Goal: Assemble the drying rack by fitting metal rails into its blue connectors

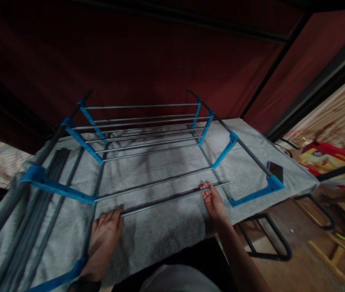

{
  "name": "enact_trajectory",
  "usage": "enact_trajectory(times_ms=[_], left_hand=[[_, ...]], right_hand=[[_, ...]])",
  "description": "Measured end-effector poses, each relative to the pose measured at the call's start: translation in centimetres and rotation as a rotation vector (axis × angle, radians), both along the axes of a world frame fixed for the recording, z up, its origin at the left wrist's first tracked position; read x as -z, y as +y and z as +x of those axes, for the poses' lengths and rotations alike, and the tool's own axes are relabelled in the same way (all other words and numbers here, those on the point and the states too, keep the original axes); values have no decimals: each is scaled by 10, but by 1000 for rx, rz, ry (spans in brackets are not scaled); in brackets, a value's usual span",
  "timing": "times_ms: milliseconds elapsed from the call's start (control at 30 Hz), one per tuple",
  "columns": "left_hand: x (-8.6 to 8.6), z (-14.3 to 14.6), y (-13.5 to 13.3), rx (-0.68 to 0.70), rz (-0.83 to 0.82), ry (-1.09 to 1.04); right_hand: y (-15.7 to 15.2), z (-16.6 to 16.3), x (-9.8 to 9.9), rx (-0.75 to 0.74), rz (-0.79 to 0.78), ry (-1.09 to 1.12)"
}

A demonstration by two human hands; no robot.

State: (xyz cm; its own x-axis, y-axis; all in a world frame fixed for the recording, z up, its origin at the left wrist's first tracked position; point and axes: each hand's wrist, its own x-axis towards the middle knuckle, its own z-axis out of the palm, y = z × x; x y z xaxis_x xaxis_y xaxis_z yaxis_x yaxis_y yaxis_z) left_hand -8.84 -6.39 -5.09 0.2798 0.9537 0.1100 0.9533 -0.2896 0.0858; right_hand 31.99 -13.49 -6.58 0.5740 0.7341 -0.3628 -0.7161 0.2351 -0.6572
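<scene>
A loose thin metal rod point(163, 202) lies crosswise between my two hands, in front of a rack frame. My left hand point(106, 229) is closed at the rod's left end, beside the grey side tube; its fingers partly hide that end. My right hand point(213, 200) is closed around the rod near its right end, which sticks out past the fingers. The rack has grey side tubes point(248, 153) and blue plastic brackets point(223, 153). Several metal rods point(148, 140) span the brackets farther back. The nearest right bracket point(257, 194) has no rod in it.
A bundle of grey tubes point(35, 215) lies at the left on the grey cloth-covered surface point(166, 162). A phone point(275, 170) rests at the right. Beyond the edge are a red and yellow box point(330, 156), black metal legs point(269, 239) and wooden pieces. A dark red cloth wall hangs behind.
</scene>
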Motion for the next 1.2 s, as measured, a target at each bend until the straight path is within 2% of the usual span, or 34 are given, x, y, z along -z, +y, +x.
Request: enact_trajectory(times_ms=[200,400,567,833,1000,1200], left_hand=[[-11,6,4,49,-28,-31],[-1,4,9,84,-35,-192],[5,0,13,110,-51,-378],[8,9,6,97,-76,-527],[9,18,2,141,-79,-573],[4,25,0,193,-108,-516]], right_hand=[[0,-1,-5,-5,53,6],[2,6,-12,-73,62,68],[1,17,-16,-118,11,2],[3,25,-17,-24,-8,-63],[4,25,-11,-39,1,-61],[3,30,-10,-66,20,-30]])
